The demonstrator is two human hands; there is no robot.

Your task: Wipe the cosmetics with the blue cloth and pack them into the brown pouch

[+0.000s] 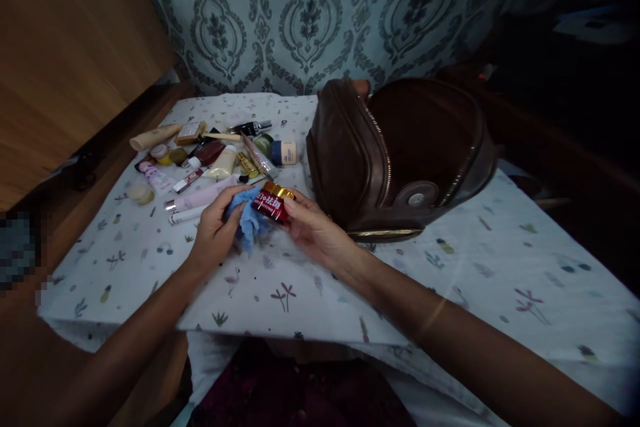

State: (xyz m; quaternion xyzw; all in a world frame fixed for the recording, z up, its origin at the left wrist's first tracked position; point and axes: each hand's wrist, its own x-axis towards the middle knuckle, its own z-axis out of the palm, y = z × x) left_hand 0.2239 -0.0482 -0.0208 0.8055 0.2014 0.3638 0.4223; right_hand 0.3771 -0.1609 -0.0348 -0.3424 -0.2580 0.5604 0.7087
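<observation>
My right hand [313, 227] is closed around a red cream jar [270, 205] with a gold lid, tilted, with white lettering facing up. A crumpled blue cloth [247, 217] is gripped in my left hand [217, 230] and touches the jar's left side. Both hands are above the front middle of the table. Just beyond my left hand lie a pale pink tube [200, 197] and a white slim tube [187, 215]. Right of the jar stands a brown leather bag [345, 167], unzipped and gaping, its inside dark.
Several cosmetics crowd the table's back left, among them a cream jar with a blue band [285, 153], a beige tube [155, 138] and a small clear pot [141, 194]. A patterned cloth covers the table [325, 307]. Behind it hangs a patterned curtain [310, 20]; a wooden panel [75, 47] is at left.
</observation>
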